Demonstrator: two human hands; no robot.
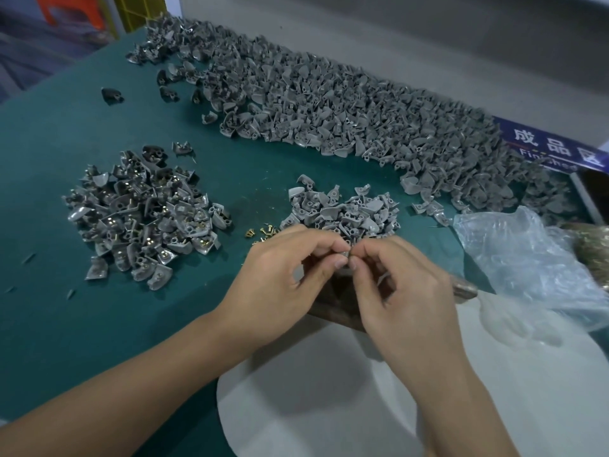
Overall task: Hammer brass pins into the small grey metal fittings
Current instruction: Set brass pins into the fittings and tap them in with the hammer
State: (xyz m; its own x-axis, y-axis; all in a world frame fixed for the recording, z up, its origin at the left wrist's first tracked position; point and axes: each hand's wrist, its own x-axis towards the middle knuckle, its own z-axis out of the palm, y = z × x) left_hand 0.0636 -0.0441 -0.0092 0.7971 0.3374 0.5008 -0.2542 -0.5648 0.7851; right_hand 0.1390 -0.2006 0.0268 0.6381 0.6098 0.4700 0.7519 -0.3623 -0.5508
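Both hands meet just in front of the person over the green bench: left hand (290,258) and right hand (395,278) each have fingertips pinched together on one small grey fitting (346,255), prob. seating a brass pin, though it's too small to tell which hand has what. Done so far, I'd judge: the pile w/ brass showing (145,212) at the left. Left to do: the small unpinned heap (346,209) just beyond the hands, a few loose brass pins (260,231) beside it, & the huge grey bank (329,103) along the back edge, so it looks early in the job, w/ no hammer I can clearly make out.
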